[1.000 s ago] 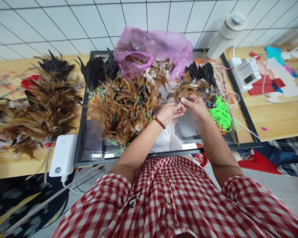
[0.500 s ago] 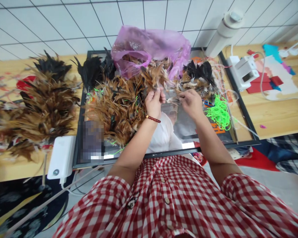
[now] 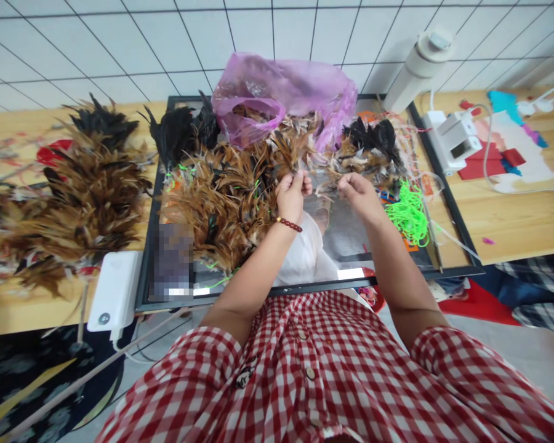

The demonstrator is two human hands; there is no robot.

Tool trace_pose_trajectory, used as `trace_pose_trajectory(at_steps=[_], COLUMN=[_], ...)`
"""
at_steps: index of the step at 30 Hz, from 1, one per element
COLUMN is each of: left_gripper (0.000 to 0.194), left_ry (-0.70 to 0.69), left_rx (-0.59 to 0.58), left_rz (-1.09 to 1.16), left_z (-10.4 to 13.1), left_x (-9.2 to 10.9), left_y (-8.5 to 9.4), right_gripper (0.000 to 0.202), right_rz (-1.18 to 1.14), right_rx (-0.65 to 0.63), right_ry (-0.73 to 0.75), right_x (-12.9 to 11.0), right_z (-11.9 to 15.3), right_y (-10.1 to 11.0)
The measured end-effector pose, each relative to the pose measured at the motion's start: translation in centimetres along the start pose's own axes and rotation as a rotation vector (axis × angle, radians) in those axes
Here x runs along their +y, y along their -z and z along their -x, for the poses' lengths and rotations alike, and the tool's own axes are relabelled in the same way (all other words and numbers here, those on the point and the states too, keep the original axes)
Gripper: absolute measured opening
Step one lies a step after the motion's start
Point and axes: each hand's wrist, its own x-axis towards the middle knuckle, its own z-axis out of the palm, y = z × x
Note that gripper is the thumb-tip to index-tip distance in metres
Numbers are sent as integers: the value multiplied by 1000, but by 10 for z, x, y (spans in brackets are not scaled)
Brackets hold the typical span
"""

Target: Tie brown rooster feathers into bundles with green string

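My left hand (image 3: 292, 192), with a beaded bracelet at the wrist, pinches the base of a bunch of brown feathers (image 3: 292, 146) that fans out away from me. To the right, my right hand (image 3: 356, 192) has thumb and fingertips pressed together; what they hold, if anything, is too small to make out. A large heap of brown feathers (image 3: 226, 197) lies left of my left hand on the black-framed tray (image 3: 351, 237). Beyond my right hand are black and brown feathers (image 3: 373, 138). A tangle of bright green string (image 3: 409, 215) lies right of it.
A pink plastic bag (image 3: 300, 83) rests at the tray's back edge, near a white bottle (image 3: 418, 71). White chargers (image 3: 455, 138) sit to the right. At the left are a feather pile (image 3: 92, 203), a white power bank (image 3: 114, 290) and a blurred dark object (image 3: 172, 258).
My right hand has moved slightly nearer to me, and its fingers have drawn together. My left hand keeps its pinch on the feather bunch. The whole view has shifted a little.
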Motion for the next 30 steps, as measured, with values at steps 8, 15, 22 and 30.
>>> trace_pose_trajectory(at_steps=[8,15,22,30], left_gripper=[22,22,22,22], left_ry=[-1,22,16,31], left_rx=[-5,15,28,28], left_rz=[44,57,49,36], left_z=[2,4,3,8], left_x=[-1,-1,-5,-4], left_y=[-1,-2,-3,-5], right_gripper=[16,10,21,33], right_rz=[537,620,673,-154], right_rx=[-122,-304,-6,173], right_ry=[75,168,95,-36], right_x=[-6,-4,-25,-6], right_z=[7,6,2,2], right_y=[-9,14,-29,-15])
